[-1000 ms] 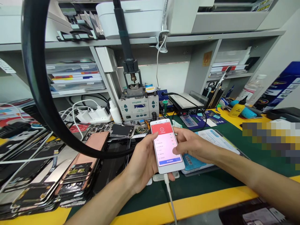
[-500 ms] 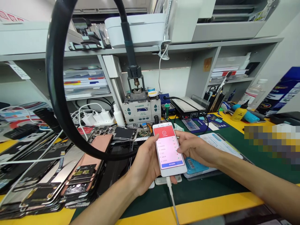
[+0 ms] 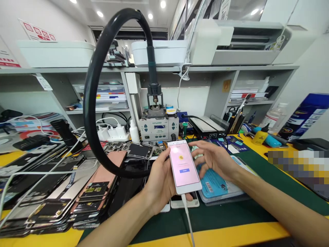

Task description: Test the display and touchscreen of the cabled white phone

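Observation:
A white smartphone (image 3: 189,188) lies tilted in my left hand (image 3: 159,181), whose thumb presses along its left edge while the fingers pass behind it. Its lit screen is pinkish, with a small yellow icon and a blue button. A white charging cable (image 3: 187,212) is plugged into its bottom end. Just right of the phone, my right hand (image 3: 216,159) hovers with its fingers loosely curled and apart, holding nothing. Beneath the held phone, another phone (image 3: 177,204) lies on the green mat (image 3: 218,223), partly covered.
Stacked phone screens and parts (image 3: 89,199) fill the left side. A thick black hose (image 3: 89,103) arches up from a hot-air rework station (image 3: 159,128). Right of the phone lies a blue packet (image 3: 213,183) on a clear case. A yellow bottle (image 3: 260,135) stands farther right.
The phone screen has gone from a list under a red header to a page with a yellow icon. My right hand has moved off the phone's edge, fingers spreading. The view has tilted up.

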Motion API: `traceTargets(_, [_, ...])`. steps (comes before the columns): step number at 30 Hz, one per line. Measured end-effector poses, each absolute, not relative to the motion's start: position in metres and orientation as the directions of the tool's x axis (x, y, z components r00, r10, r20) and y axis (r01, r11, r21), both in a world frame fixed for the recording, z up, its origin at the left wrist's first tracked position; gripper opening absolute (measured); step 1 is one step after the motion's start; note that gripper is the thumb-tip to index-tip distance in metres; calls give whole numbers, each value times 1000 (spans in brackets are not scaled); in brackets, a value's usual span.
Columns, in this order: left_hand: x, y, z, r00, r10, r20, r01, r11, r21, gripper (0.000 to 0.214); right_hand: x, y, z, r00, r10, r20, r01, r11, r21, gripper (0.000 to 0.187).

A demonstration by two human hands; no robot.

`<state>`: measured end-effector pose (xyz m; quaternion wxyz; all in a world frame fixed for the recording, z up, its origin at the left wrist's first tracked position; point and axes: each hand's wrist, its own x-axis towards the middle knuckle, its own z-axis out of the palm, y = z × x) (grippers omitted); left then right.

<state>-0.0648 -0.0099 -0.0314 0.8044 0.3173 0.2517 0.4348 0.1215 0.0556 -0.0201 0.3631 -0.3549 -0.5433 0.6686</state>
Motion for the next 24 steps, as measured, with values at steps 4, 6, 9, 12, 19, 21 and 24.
traceTargets(4, [-68, -8, -33, 503, 855, -130, -539, 428, 725, 65, 129, 61, -26, -175, 898, 404, -66, 399, -915, 25])
traceTargets(6, [-69, -7, -34, 530, 840, -115, -543, 440, 715, 67, 129, 55, -27, -159, 808, 568, 9, 576, -817, 19])
traceTargets(9, [-69, -7, -35, 553, 827, -102, -546, 452, 706, 67, 125, 41, -23, -260, 577, 774, 101, 814, -572, 16])
traceTargets(12, [-68, -7, -37, 568, 816, -112, -545, 474, 692, 68, 118, 27, -14, -469, 204, 859, 97, 979, -179, 24])
traceTargets(19, [-67, -6, -38, 600, 781, -172, -522, 545, 656, 75, 128, 20, -33, -529, 122, 840, 84, 992, -92, 28])
traceTargets(21, [-67, -7, -39, 596, 786, -163, -527, 536, 659, 74, 135, 21, -38, -537, 191, 822, 99, 982, -164, 27])
traceTargets(24, [-66, -7, -39, 599, 785, -161, -535, 542, 648, 71, 141, 23, -37, -533, 254, 807, 102, 966, -237, 22])
